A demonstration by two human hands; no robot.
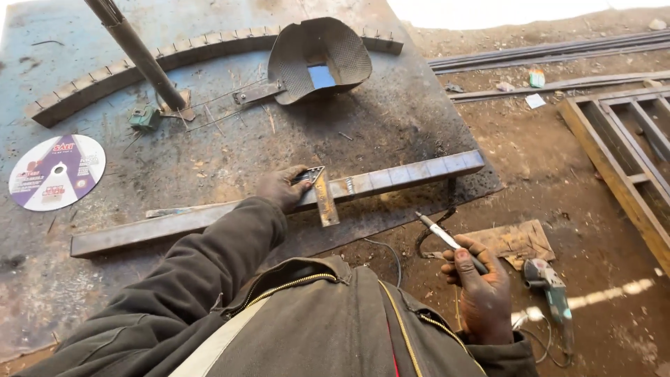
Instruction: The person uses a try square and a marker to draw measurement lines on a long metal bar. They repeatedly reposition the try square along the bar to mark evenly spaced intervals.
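Note:
My left hand point(280, 187) presses a small metal try square point(323, 195) against a long square steel tube point(391, 179) that lies across the blue-grey steel worktable point(391, 119). The square's blade hangs over the tube's near side. My right hand point(480, 290) is off the table's right edge, over the dirt ground, and holds a thin white marker pen point(441, 233) with its tip pointing up and left toward the tube.
A welding hand shield point(317, 59) lies at the table's back, beside a curved notched steel strip point(125, 73) and a slanted pipe point(139, 52). A cutting disc point(57, 172) lies at left. An angle grinder point(555, 293) rests on the ground; a steel frame point(628, 160) lies right.

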